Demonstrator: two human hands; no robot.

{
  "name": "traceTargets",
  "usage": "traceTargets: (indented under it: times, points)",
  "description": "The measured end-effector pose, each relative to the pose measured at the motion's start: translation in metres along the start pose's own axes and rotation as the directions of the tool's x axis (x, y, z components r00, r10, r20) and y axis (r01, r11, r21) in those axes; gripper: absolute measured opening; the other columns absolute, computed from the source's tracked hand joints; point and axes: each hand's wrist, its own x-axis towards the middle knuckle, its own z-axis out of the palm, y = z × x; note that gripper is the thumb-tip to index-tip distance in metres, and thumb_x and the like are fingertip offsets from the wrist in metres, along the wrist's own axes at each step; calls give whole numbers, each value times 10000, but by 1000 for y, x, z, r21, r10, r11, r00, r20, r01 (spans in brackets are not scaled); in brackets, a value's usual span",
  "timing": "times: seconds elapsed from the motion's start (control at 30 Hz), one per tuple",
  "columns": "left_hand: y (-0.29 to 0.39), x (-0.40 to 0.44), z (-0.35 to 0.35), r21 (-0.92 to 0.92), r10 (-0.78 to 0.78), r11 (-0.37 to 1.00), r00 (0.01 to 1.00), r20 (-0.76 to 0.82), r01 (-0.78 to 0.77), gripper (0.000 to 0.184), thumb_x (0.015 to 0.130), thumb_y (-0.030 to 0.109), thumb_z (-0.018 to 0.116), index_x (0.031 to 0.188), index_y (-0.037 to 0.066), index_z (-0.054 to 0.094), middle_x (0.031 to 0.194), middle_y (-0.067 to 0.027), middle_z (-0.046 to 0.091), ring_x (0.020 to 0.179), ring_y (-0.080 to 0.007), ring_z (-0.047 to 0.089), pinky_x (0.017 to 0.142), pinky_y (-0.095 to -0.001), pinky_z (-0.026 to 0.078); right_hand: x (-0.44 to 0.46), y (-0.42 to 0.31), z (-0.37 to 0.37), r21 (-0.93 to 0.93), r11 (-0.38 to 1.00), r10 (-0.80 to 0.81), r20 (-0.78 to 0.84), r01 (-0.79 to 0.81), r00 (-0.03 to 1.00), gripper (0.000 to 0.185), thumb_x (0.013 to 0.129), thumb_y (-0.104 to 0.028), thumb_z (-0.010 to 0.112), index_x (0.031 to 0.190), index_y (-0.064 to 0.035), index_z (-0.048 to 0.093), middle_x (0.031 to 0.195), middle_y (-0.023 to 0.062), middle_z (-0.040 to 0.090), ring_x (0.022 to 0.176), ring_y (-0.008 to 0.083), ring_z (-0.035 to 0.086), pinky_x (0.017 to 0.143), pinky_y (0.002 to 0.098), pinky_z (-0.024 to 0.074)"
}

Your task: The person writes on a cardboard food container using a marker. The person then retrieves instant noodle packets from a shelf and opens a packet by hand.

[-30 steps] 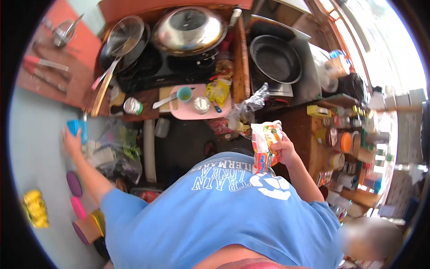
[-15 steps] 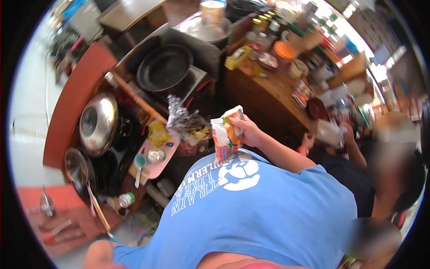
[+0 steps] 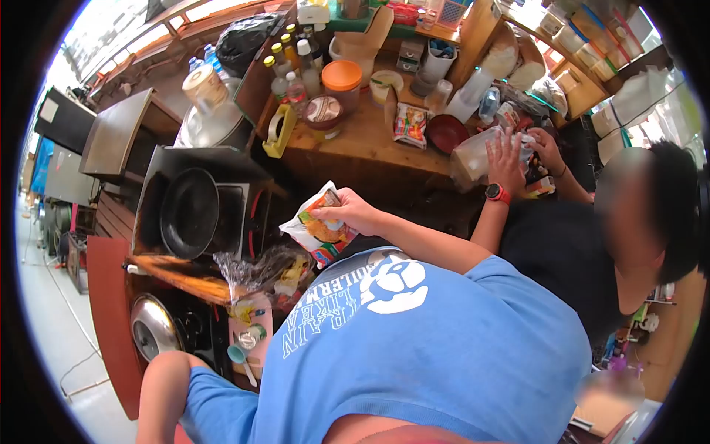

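Observation:
My right hand (image 3: 350, 212) is closed around the top edge of an instant noodle packet (image 3: 324, 231), white with orange, red and green print. It holds the packet tilted in front of my blue shirt, above the dark gap before the counter. My left arm shows only as a bent elbow and forearm at the lower left, and its hand lies outside the view. Below and left of the noodle packet is a crumpled clear plastic bag (image 3: 240, 272). A pink tray (image 3: 260, 304) nearby bears a jar (image 3: 251, 337) and a green measuring spoon or scoop (image 3: 238, 354).
A black frying pan (image 3: 190, 213) sits on a stove at left, with a steel lid (image 3: 154, 326) below it. Bottles, an orange-lidded tub (image 3: 342, 76) and another colourful packet (image 3: 411, 126) crowd the wooden counter (image 3: 370, 152). At right, a co-worker's hands (image 3: 506, 159) handle a plastic bag.
My view has turned right toward the counter. The noodle packet, still in my right hand, has gone from nearly upright to tilted. The co-worker's hands have come together over the plastic bag.

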Motion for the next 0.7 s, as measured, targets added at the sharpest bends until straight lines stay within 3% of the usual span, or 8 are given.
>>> traceTargets:
  times: [0.03, 0.07, 0.13, 0.2, 0.27, 0.33, 0.47, 0.7]
  points:
    - [-22, -9, 2, 156, 215, 971, 947, -240, -181, 407, 652, -84, 759, 1001, 26, 580, 937, -34, 594, 770, -111, 599, 553, -230, 507, 7, -7, -11, -58, 998, -30, 15, 31, 999, 246, 911, -182, 768, 1078, -4, 742, 1042, 66, 750, 914, 125, 697, 835, 292, 554]
    - [-34, -42, 3, 158, 213, 971, 948, -238, -179, 407, 652, -84, 759, 1001, 26, 580, 937, -34, 594, 770, -111, 599, 553, -230, 507, 13, -11, -20, -114, 992, -55, 36, 58, 998, 233, 908, -185, 772, 1062, -11, 754, 1018, 57, 755, 893, 113, 693, 822, 285, 551]
    - [-69, -113, 4, 266, 6, 953, 870, -493, 144, 222, 746, -45, 707, 924, 28, 595, 893, -58, 596, 779, -150, 596, 681, -276, 515, 25, -26, -40, -197, 979, -35, 48, 44, 998, 222, 902, -190, 780, 1046, -21, 765, 995, 47, 758, 874, 102, 687, 809, 280, 549]
    - [-150, -124, 49, 100, -380, 678, 463, -801, 729, 323, 761, -43, 709, 1071, -25, 618, 1066, -133, 631, 931, -218, 637, 808, -337, 541, 37, -34, -59, -326, 939, -88, 92, 114, 992, 213, 887, -209, 801, 1017, -41, 783, 957, 23, 760, 834, 77, 670, 774, 277, 545]
    - [-233, -142, 79, -207, -700, 354, 111, -706, 912, 579, 722, -40, 786, 1266, -19, 586, 1238, -152, 624, 1081, -221, 628, 911, -339, 537, 44, -42, -71, -271, 952, -116, 99, 139, 988, 217, 890, -209, 798, 1023, -38, 778, 949, 24, 758, 832, 77, 669, 767, 274, 546]
    - [-289, -178, 120, -418, -813, 232, -61, -579, 878, 554, 812, 49, 798, 1310, -29, 568, 1247, -143, 633, 1080, -169, 629, 883, -303, 538, 47, -51, -78, -215, 963, -141, 102, 161, 985, 221, 894, -208, 795, 1029, -34, 774, 941, 24, 755, 830, 76, 668, 760, 270, 546]
    - [-355, -242, 168, -640, -847, 210, -189, -497, 739, 181, 944, 68, 714, 1094, -35, 712, 921, -24, 720, 785, -71, 624, 745, -238, 522, 52, -51, -101, -70, 991, -123, -143, 114, 982, 201, 927, -182, 759, 1047, -21, 757, 934, 27, 744, 840, 75, 663, 749, 253, 541]
    - [-455, -299, 115, -653, -864, 148, -224, -451, 743, 215, 1004, 169, 662, 963, -33, 725, 820, 4, 685, 713, -40, 574, 642, -221, 470, 58, -42, -165, 111, 991, -22, -434, 78, 901, 447, 945, -264, 734, 1323, -62, 606, 1205, 35, 661, 1002, 119, 644, 874, 310, 546]
